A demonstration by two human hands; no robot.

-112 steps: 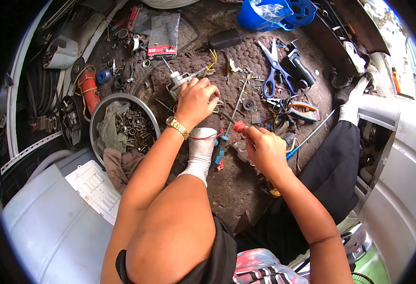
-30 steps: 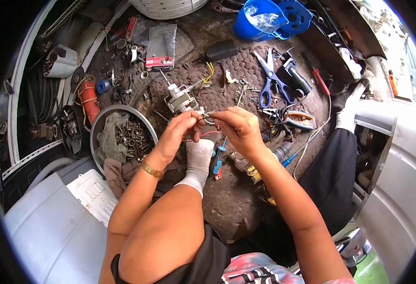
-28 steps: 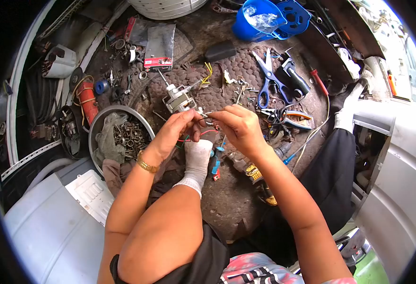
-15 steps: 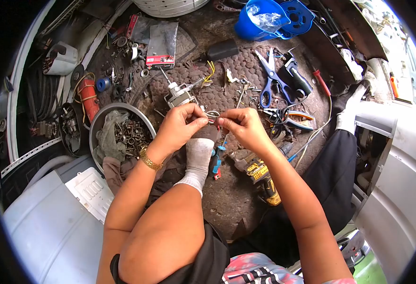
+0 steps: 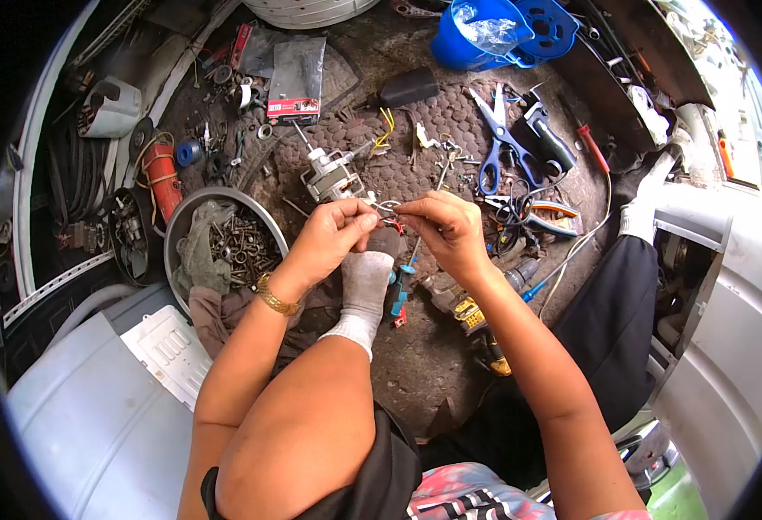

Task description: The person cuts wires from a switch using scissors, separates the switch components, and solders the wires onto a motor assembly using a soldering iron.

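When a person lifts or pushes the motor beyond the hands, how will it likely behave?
The motor is probably heavy for its size, since it looks metal. Its angular shape suggests it would slide rather than roll. The protruding shaft could catch on something.

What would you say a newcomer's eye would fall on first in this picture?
Probably the left hand and right hand at the centre, pinching a thin wire, with an electric motor just beyond the left one. The blue bucket at the top and the blue-handled scissors lying open below it in view would likely come next.
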